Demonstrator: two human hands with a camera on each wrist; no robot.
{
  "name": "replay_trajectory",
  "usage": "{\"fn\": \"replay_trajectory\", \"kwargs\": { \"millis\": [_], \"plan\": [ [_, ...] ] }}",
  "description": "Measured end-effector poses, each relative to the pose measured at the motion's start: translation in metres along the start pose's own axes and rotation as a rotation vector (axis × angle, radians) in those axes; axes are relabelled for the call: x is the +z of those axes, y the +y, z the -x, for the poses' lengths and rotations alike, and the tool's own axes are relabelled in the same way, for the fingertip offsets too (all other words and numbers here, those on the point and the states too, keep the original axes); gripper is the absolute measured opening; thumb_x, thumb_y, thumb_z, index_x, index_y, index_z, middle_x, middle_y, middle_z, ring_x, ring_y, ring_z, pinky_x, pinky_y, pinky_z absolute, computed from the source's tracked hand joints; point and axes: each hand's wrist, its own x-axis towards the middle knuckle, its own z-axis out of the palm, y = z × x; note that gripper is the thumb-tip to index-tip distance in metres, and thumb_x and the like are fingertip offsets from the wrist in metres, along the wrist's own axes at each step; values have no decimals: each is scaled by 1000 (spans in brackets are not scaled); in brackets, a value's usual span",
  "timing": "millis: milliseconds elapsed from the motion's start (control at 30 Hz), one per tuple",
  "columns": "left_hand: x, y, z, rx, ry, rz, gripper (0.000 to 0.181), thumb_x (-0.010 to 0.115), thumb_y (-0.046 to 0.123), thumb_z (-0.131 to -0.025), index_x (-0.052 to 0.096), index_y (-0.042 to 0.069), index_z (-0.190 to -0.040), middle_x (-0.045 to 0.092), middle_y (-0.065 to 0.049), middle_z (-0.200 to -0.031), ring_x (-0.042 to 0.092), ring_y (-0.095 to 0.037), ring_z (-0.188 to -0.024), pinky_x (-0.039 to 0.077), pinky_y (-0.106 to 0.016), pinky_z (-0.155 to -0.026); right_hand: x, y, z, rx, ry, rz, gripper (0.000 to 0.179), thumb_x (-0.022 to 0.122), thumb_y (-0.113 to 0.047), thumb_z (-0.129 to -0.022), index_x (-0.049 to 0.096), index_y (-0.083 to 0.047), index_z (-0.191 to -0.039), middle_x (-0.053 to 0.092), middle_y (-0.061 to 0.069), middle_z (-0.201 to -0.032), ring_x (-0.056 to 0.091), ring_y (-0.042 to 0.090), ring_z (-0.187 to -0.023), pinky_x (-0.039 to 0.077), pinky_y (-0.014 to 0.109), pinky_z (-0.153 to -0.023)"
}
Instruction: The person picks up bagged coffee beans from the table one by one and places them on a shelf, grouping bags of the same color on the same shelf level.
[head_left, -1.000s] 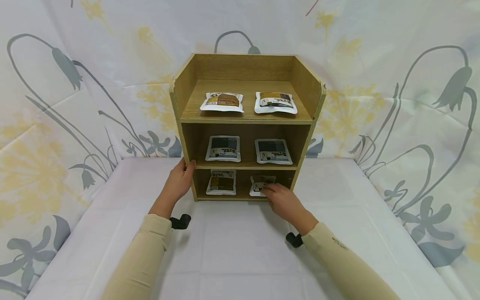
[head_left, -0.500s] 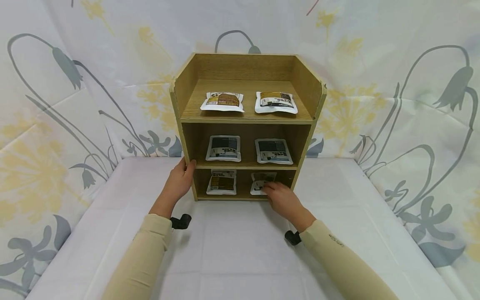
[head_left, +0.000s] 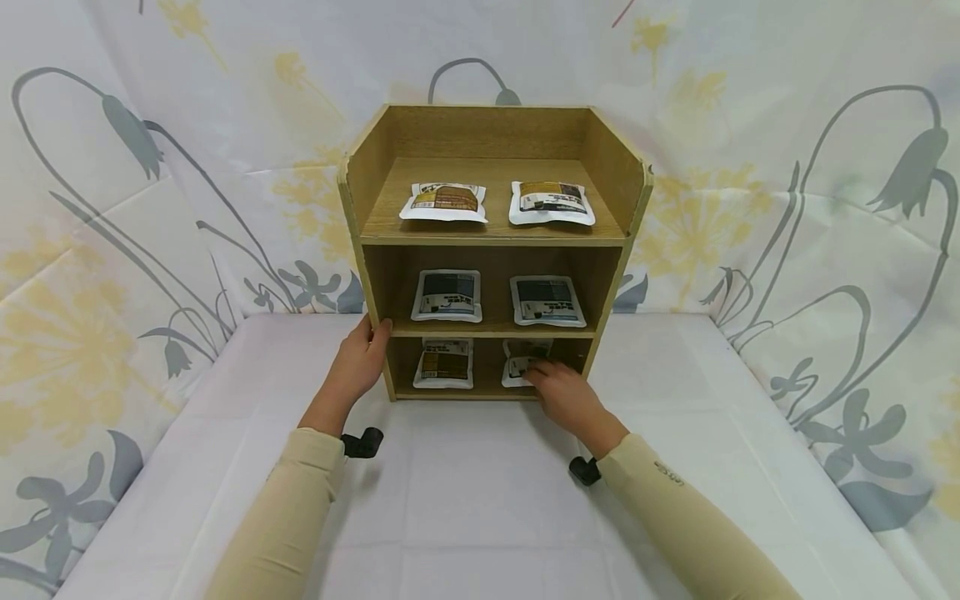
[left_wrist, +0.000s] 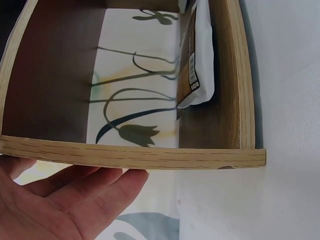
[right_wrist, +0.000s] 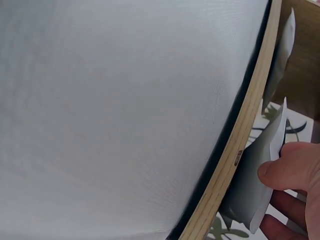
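Note:
A small wooden shelf unit (head_left: 491, 242) with three levels stands at the back of the table. My left hand (head_left: 358, 358) holds its left side panel (left_wrist: 135, 155), fingers along the outer face and thumb at the front edge. My right hand (head_left: 564, 395) reaches into the bottom level at the right. Between thumb and fingers it pinches a white pouch (right_wrist: 257, 170), whose labelled front (head_left: 517, 367) leans back. Beside it, another pouch with a yellow-brown label (head_left: 444, 364) leans at the bottom left.
Two pouches with dark labels (head_left: 447, 296) lean on the middle level. On the top level lie two more, a brown-labelled pouch (head_left: 445, 202) and a yellow-and-white one (head_left: 551, 203). A flowered cloth (head_left: 750, 200) hangs behind; white cloth (head_left: 480, 492) covers the table.
The bottom right pouch has shifted slightly up and back, with my right hand moving a little along with it. My left hand has stayed on the side panel.

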Motion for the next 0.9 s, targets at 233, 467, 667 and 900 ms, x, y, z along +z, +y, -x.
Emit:
{"fn": "replay_trajectory", "kwargs": {
  "millis": [233, 467, 667, 900],
  "plan": [
    [-1, 2, 0, -2, -7, -1, 72, 21, 59, -101, 19, 12, -155, 42, -21, -149, 49, -41, -130, 42, -57, -103, 0, 1, 2, -5, 3, 5, 23, 65, 4, -85, 72, -6, -104, 67, 10, -110, 64, 28, -103, 53, 38, -91],
    [-2, 1, -1, 0, -11, -5, 73, 20, 59, -101, 18, 11, -155, 40, -22, -149, 48, -41, -131, 41, -58, -105, -4, -2, 2, -11, 22, -12, 22, 70, 0, -83, 72, -6, -104, 67, 11, -110, 64, 29, -102, 53, 38, -90],
    [-4, -2, -3, -5, -16, -7, 74, 19, 61, -100, 16, 12, -156, 39, -21, -150, 47, -41, -132, 40, -58, -105, -11, -5, 0, 7, 19, -35, 20, 73, -6, -84, 73, -7, -104, 68, 9, -110, 65, 27, -103, 53, 38, -91],
    [-10, -4, -3, -7, -40, -46, 74, 19, 60, -100, 12, 12, -157, 38, -21, -151, 46, -42, -133, 39, -59, -106, -36, -10, 0, 11, 96, -121, 10, 72, -9, -85, 74, -6, -94, 71, 7, -99, 66, 24, -96, 55, 37, -84]
  ]
}}
